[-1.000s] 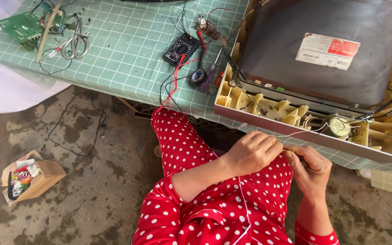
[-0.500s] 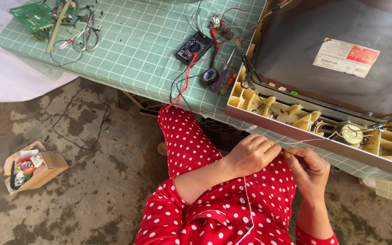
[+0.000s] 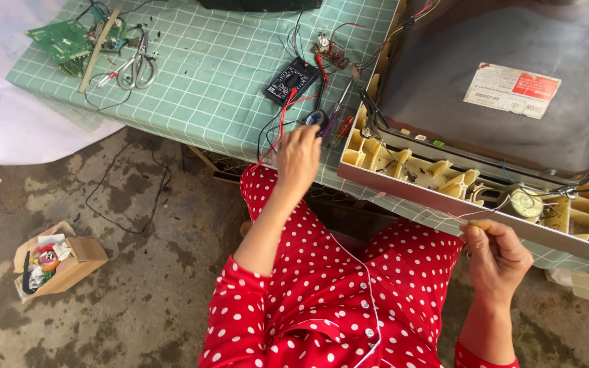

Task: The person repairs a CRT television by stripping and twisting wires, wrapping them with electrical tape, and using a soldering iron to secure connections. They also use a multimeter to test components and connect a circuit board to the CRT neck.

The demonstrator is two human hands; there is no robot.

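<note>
Left hand (image 3: 299, 155) curled over tape roll (image 3: 316, 119), grip unclear; right hand (image 3: 497, 255) pinches thin wire (image 3: 485, 212).

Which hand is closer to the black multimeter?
Left. The left hand is at the table edge just below the multimeter; the right hand is far off right, holding thin wires.

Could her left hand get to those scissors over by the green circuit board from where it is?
Probably yes: the left hand is already up on the table, and bare checked cloth lies between it and the scissors; only loose wires lie nearby.
</note>
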